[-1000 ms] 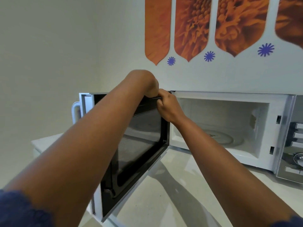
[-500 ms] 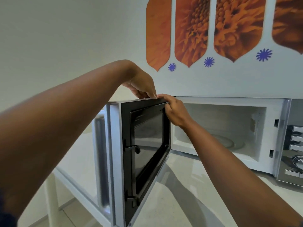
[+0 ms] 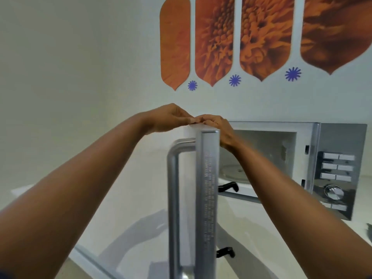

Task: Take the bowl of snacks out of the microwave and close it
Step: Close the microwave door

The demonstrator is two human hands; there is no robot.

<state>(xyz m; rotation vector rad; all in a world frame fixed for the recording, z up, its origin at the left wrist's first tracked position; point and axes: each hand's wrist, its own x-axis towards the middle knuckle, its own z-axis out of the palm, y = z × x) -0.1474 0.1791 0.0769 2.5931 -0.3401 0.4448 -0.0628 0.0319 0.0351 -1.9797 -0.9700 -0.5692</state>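
Note:
A silver microwave (image 3: 342, 137) stands on a white counter against the wall. Its door (image 3: 207, 198) is swung out and I see it edge-on, with the curved handle (image 3: 173, 198) to its left and two black latch hooks on its right side. My left hand (image 3: 169, 117) and my right hand (image 3: 219, 129) both rest on the door's top edge, fingertips meeting. The cavity shows only the glass turntable (image 3: 233, 172). No bowl of snacks is in view.
The control panel (image 3: 338, 174) with buttons and a dial sits at the microwave's right. The white counter (image 3: 251, 228) stretches below and in front, its edge at lower left. Orange flower decals (image 3: 261, 37) cover the wall above.
The door has swung from wide open toward the microwave, now pointing edge-on at me. Both hands stayed on its top edge and moved right with it.

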